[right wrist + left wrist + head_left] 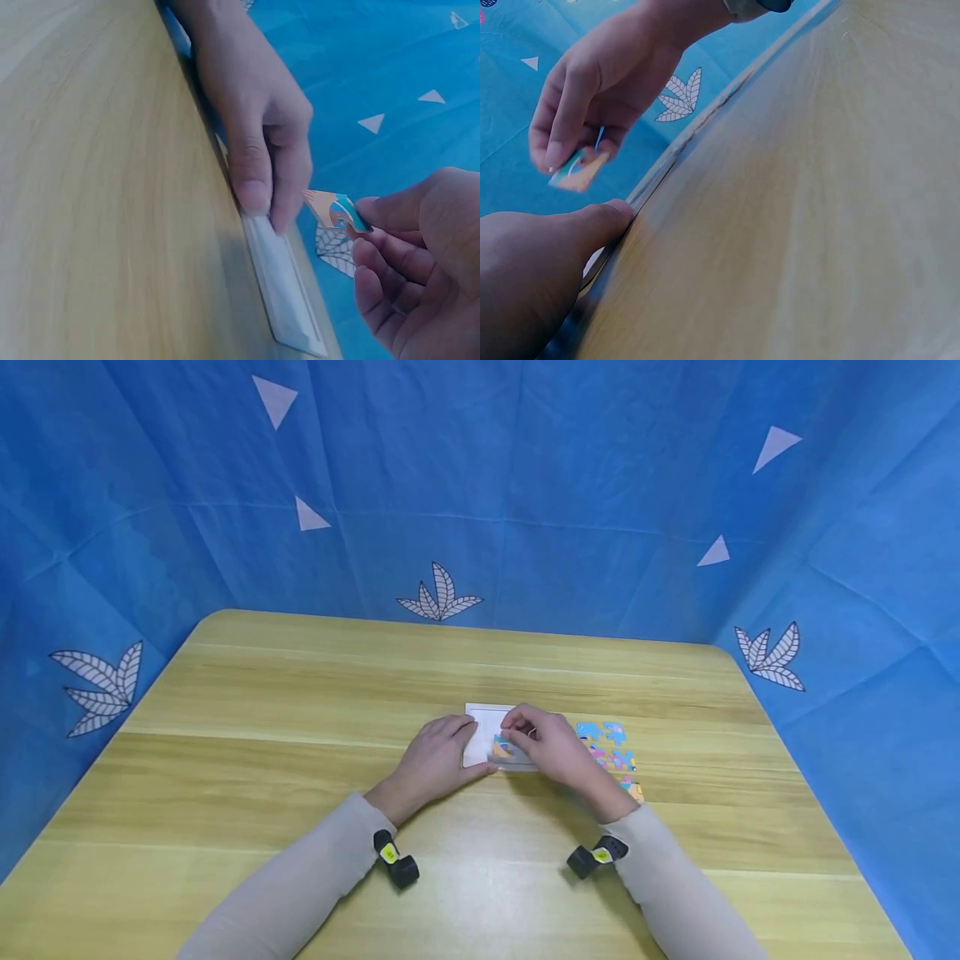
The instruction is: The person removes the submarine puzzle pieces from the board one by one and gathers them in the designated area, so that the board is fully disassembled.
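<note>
A white rectangular puzzle tray [485, 718] lies on the wooden table. My left hand [435, 753] holds the tray at its left end, thumb along the near edge and fingers toward the far side. Over the tray, my right hand [558, 750] pinches a jigsaw piece [330, 208] between thumb and fingers. This piece is orange, teal and white with straight outer edges, and it is held above the tray, tilted. Several loose jigsaw pieces [615, 732] in blue, pink and yellow lie right of the tray, partly hidden by my right hand and wrist.
The wooden table [300, 693] has rounded far corners. A blue cloth [600, 468] with white triangles and leaf prints hangs behind it and at both sides. Black wrist cameras [403, 870] are strapped over both sleeves.
</note>
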{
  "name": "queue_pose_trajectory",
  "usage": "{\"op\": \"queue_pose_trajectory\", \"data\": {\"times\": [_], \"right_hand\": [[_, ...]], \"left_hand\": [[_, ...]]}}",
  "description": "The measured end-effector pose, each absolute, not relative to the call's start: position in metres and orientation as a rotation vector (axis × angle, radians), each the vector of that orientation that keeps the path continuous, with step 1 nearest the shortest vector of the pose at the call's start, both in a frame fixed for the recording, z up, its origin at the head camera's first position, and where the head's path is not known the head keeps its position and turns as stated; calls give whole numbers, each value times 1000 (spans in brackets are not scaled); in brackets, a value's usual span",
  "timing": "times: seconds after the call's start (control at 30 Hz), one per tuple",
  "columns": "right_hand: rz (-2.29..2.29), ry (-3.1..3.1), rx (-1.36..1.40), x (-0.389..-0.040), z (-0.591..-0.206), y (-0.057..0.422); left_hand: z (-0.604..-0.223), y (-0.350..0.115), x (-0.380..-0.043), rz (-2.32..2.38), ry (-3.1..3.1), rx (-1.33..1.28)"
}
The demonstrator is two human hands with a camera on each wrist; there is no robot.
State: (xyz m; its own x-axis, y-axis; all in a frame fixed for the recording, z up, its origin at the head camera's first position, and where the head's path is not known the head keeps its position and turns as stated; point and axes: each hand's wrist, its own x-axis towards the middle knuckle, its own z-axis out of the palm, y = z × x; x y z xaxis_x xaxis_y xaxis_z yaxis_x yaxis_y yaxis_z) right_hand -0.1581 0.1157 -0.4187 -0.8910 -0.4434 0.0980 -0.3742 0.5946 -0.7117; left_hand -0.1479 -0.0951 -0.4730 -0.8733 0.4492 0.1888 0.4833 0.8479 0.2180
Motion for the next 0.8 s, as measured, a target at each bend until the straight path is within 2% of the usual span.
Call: {"op": "queue_pose_trajectory", "data": {"times": [0.8], "right_hand": [[-1262,2733,-540,-142,-414,185]], "left_hand": [[-471,-92,-146,-376,-2932,-714]]}}
